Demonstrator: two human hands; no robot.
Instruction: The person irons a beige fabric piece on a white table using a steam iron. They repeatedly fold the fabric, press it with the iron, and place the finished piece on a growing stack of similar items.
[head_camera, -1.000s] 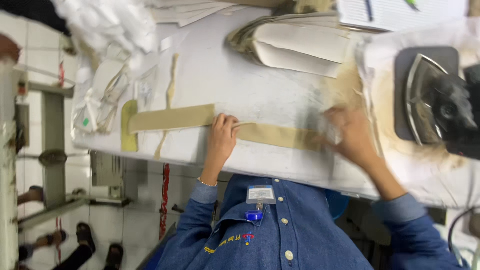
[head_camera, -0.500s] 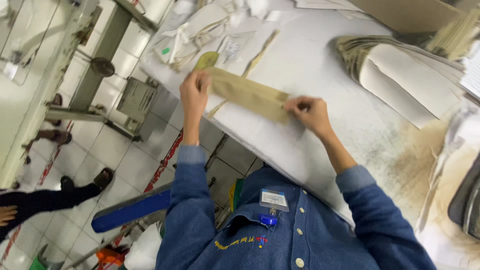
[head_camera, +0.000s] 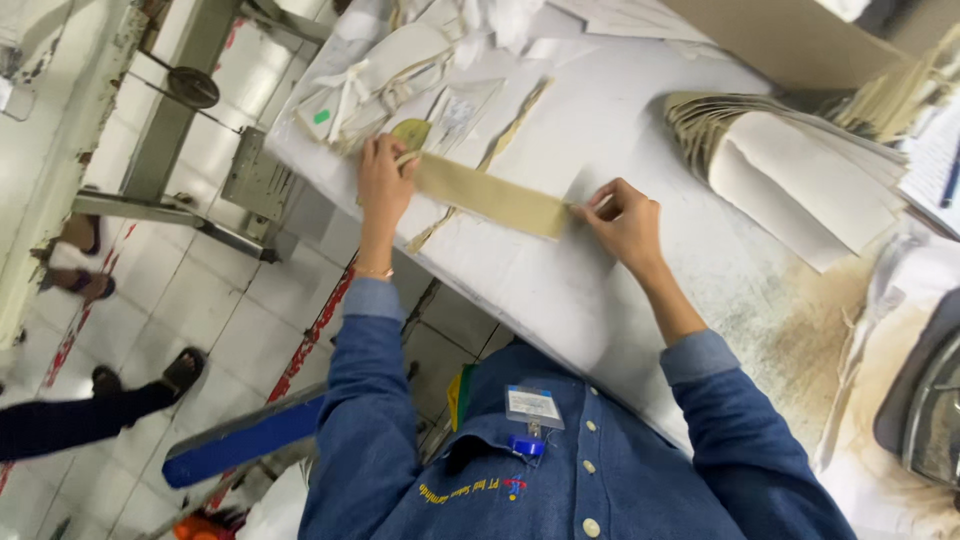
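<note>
View's swung closer, both hands pinching the tan strip (head_camera: 490, 193) on the table (head_camera: 620, 130): left hand (head_camera: 383, 183) at 10 o'clock end, right hand (head_camera: 625, 222) at 4.

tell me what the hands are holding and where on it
A tan fabric strip lying on the white table. The left hand pins one end, and the right hand pinches the other end; the middle lies flat between them.

Between our left hand (head_camera: 383, 185) and right hand (head_camera: 625, 222) only the flat cloth strip (head_camera: 490, 196) lies. Loose scraps (head_camera: 400, 75) crowd beyond the left, a folded stack (head_camera: 790, 165) blocks the right; bare table (head_camera: 560, 290) near us is passable.
</note>
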